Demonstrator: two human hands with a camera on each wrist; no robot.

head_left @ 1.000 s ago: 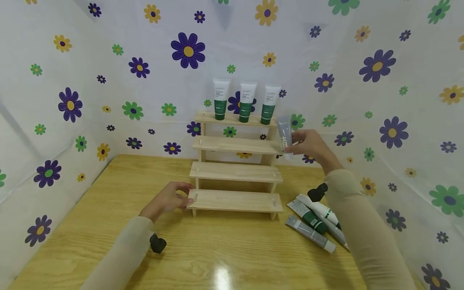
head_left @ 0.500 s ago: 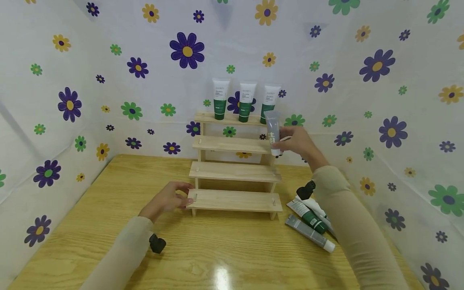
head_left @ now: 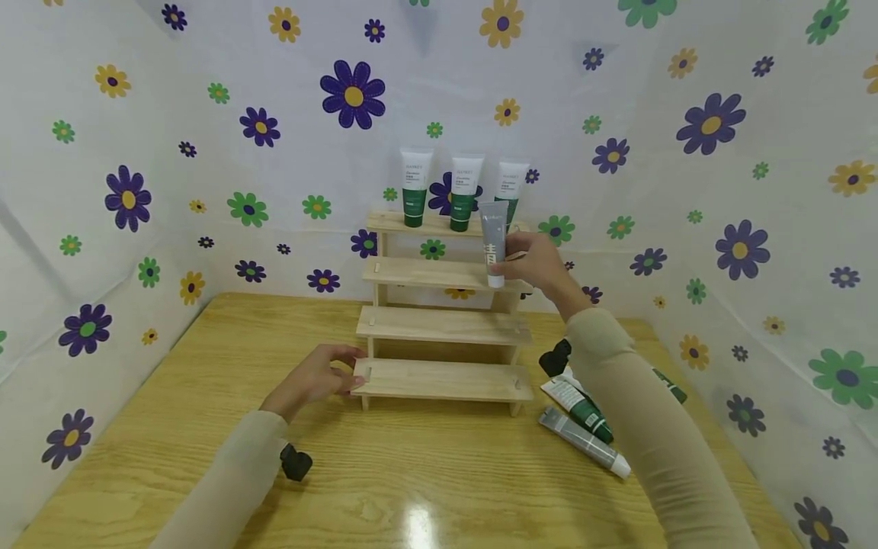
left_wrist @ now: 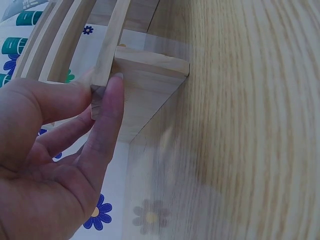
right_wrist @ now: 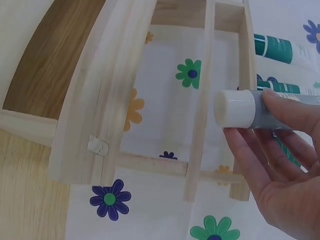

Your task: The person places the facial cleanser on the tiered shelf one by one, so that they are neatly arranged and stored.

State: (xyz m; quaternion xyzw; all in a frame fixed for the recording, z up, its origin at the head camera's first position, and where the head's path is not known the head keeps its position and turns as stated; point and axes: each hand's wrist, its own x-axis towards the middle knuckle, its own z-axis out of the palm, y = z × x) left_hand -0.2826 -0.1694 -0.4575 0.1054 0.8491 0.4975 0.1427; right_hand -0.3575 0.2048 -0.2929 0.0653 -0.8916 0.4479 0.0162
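A tiered wooden rack stands on the table. My left hand pinches the left end of its lowest shelf, thumb above and fingers below, as the left wrist view shows. My right hand holds a grey tube upright by its lower part, white cap down. The tube is in front of the second shelf from the top, near its right half. On the top shelf stand three white-and-green tubes, the left, the middle and the right one, partly hidden behind the grey tube.
Right of the rack several tubes lie in a pile, among them a grey tube and a white-and-green tube. My right sleeve hides part of the pile. A white flower-print sheet hangs behind and beside the wooden table.
My right hand has carried the grey tube leftward from beyond the rack's right edge to in front of the second shelf from the top, setting it more upright. The left hand stays put.
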